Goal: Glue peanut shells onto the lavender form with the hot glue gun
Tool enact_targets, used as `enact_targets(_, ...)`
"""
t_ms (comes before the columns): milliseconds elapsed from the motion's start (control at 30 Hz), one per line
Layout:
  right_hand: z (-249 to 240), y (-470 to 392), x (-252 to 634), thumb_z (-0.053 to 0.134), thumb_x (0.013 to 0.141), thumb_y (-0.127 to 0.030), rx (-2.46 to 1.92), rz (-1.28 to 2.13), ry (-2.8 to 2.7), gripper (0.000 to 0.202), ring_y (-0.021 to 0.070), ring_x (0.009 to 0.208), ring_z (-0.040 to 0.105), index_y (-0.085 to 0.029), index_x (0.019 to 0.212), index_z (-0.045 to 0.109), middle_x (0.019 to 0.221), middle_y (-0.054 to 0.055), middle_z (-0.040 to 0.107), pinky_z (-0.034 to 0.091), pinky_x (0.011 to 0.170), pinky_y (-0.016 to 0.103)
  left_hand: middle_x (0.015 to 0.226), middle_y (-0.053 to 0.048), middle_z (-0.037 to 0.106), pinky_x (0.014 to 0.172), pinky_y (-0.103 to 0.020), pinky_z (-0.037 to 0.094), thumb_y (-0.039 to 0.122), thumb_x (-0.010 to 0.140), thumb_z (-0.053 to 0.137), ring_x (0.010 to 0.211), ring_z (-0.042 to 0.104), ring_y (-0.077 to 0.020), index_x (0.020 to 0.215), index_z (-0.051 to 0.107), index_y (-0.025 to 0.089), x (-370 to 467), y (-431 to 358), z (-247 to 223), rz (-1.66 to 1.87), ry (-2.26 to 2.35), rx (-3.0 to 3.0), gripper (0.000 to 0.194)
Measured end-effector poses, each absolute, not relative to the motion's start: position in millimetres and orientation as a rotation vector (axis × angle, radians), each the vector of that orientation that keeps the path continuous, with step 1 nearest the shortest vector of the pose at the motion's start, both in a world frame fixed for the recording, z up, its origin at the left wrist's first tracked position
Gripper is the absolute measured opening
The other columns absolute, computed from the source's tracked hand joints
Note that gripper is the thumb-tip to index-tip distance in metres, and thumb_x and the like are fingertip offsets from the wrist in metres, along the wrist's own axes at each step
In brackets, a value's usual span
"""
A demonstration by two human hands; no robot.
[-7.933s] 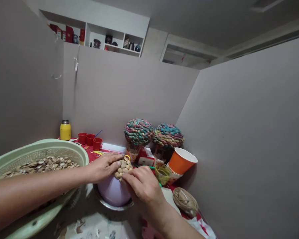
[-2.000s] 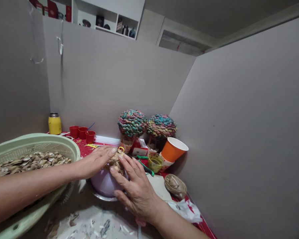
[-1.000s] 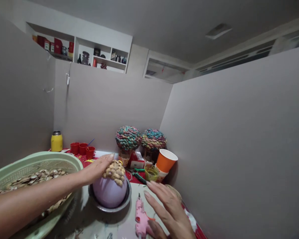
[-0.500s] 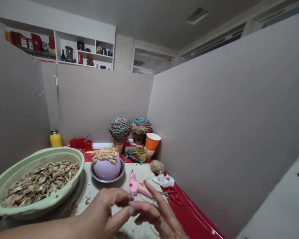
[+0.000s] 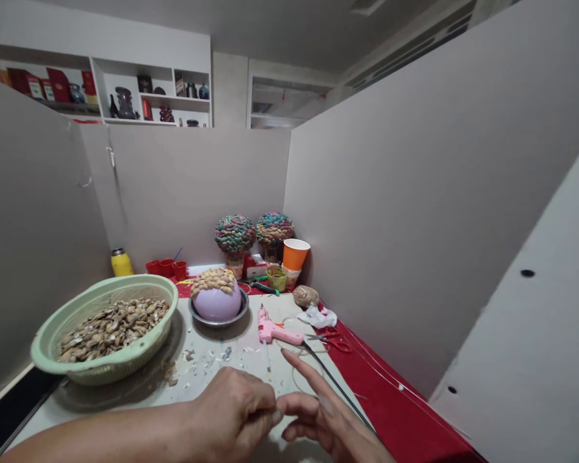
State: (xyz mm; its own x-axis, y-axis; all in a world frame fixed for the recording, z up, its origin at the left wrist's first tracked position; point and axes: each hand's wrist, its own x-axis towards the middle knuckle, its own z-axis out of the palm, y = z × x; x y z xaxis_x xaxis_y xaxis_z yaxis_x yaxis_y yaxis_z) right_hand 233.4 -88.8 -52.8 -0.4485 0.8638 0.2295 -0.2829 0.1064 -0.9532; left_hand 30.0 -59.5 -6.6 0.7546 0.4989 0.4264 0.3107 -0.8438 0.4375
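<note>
Both my hands are low in the view, in front of the worktop. My left hand [image 5: 244,408] has thumb and fingers pressed together; anything between them is too small or hidden to make out. Its tips meet a fingertip of my right hand [image 5: 321,411], whose fingers are apart, the index finger stretched out. Beyond them lies a pink glue gun [image 5: 275,332] with a dark cord. A lilac balloon [image 5: 217,306], its top covered with peanut shells [image 5: 213,280], rests in a metal bowl [image 5: 244,307]. On the left, a green colander [image 5: 41,350] holds many loose shells [image 5: 116,329].
Red-handled scissors [image 5: 338,341], crumpled tissue [image 5: 318,316] and a twine ball [image 5: 305,296] lie on the right. Behind stand two colourful shell-covered trees [image 5: 235,235], an orange cup [image 5: 296,256], red cups [image 5: 166,267] and a yellow bottle [image 5: 121,263]. Grey partitions [image 5: 183,180] surround the table.
The view has shifted, so more of the worktop shows around my hands. My left fingers have drawn closer together, and my right hand's fingers remain spread.
</note>
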Motion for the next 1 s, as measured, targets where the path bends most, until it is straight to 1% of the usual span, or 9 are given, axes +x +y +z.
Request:
enact_targets(133, -43.9, -81.2, 230.0, 0.04, 0.091, -0.062, -0.491, 1.589, -1.4, 0.064, 0.0268, 0.105, 0.06, -0.034, 0.147, 0.029, 0.112, 0.009, 0.063, 0.046, 0.09, 0.046, 0.053, 0.007, 0.033, 0.05, -0.024, 0.028, 0.017, 0.089, 0.044, 0.047, 0.034, -0.0091, 0.061, 0.029, 0.022, 30.3, -56.9, -4.6, 0.94, 0.593, 2.583, 0.032)
enact_targets(267, -38.9, -70.7, 229.9, 0.04, 0.092, -0.062, -0.453, 1.618, -1.379, 0.065, 0.028, 0.114, 0.057, -0.034, 0.148, 0.025, 0.121, 0.011, 0.061, 0.042, 0.097, 0.05, 0.051, 0.005, 0.038, 0.05, -0.024, 0.029, 0.011, 0.085, 0.043, 0.046, 0.038, -0.0103, 0.062, 0.031, 0.023, 31.3, -44.4, -7.1, 1.139, 0.542, 2.654, 0.028)
enact_targets(433, -37.3, -60.5, 239.7, 0.038, 0.092, -0.064, -0.395, 1.657, -1.356, 0.067, 0.0294, 0.133, 0.04, -0.032, 0.149, 0.024, 0.143, 0.013, 0.046, 0.04, 0.1, 0.053, 0.053, 0.001, 0.05, 0.048, -0.028, 0.03, 0.009, 0.082, 0.041, 0.048, 0.043, -0.0143, 0.067, 0.04, 0.023, 29.4, -23.2, -24.7, 1.173, 0.537, 2.852, 0.02)
enact_targets(533, -37.4, -40.0, 254.5, 0.04, 0.095, -0.058, -0.704, 1.306, -1.56, 0.061, 0.0267, 0.131, 0.043, -0.033, 0.148, 0.022, 0.143, 0.012, 0.045, 0.04, 0.102, 0.051, 0.049, 0.001, 0.048, 0.044, -0.031, 0.024, 0.015, 0.088, 0.04, 0.044, 0.037, -0.0145, 0.064, 0.043, 0.023, 30.6, -21.7, -40.7, 1.097, 0.282, 2.975, 0.025)
enact_targets(600, -40.5, -16.8, 264.6, 0.045, 0.096, -0.047, -1.015, 0.845, -1.75, 0.056, 0.0256, 0.126, 0.049, -0.031, 0.146, 0.027, 0.137, 0.012, 0.052, 0.039, 0.103, 0.05, 0.046, 0.003, 0.044, 0.042, -0.031, 0.022, 0.018, 0.091, 0.043, 0.042, 0.034, -0.0139, 0.06, 0.045, 0.022, 32.1, -25.4, -50.1, 1.003, 0.073, 3.068, 0.032)
enact_targets(700, -48.8, 23.6, 272.0, 0.047, 0.094, -0.033, -1.289, 0.136, -2.163, 0.053, 0.0283, 0.124, 0.048, -0.018, 0.143, 0.035, 0.137, 0.015, 0.05, 0.039, 0.103, 0.051, 0.049, 0.003, 0.047, 0.043, -0.03, 0.03, 0.015, 0.091, 0.047, 0.044, 0.039, -0.0133, 0.061, 0.051, 0.02, 33.7, -30.3, -57.8, 0.883, -0.02, 3.09, 0.031)
enact_targets(800, -55.0, 55.3, 267.9, 0.057, 0.087, -0.026, -1.297, 0.122, -2.353, 0.054, 0.0304, 0.111, 0.056, -0.016, 0.138, 0.044, 0.125, 0.015, 0.06, 0.046, 0.094, 0.047, 0.058, 0.002, 0.058, 0.047, -0.03, 0.037, 0.018, 0.093, 0.048, 0.049, 0.046, -0.0137, 0.084, 0.061, 0.015, 33.6, -29.6, -57.7, 0.851, 0.027, 3.032, 0.017)
enact_targets(900, -57.4, 70.7, 261.5, 0.055, 0.089, -0.023, -1.263, 0.151, -2.455, 0.05, 0.0286, 0.099, 0.062, -0.016, 0.138, 0.046, 0.111, 0.014, 0.067, 0.05, 0.085, 0.043, 0.067, 0.001, 0.066, 0.048, -0.03, 0.039, 0.023, 0.094, 0.05, 0.053, 0.053, -0.0141, 0.111, 0.058, 0.013, 32.4, -25.6, -60.3, 0.791, 0.106, 3.012, 0.021)
enact_targets(1000, -61.9, 74.1, 263.2, 0.048, 0.093, -0.023, -1.2, 0.131, -2.525, 0.047, 0.0278, 0.102, 0.062, -0.015, 0.14, 0.043, 0.115, 0.015, 0.065, 0.05, 0.087, 0.043, 0.065, 0.004, 0.066, 0.047, -0.029, 0.038, 0.027, 0.089, 0.06, 0.052, 0.055, -0.0136, 0.115, 0.055, 0.018, 33.2, -20.6, -77.6, 0.654, 0.182, 3.06, 0.027)
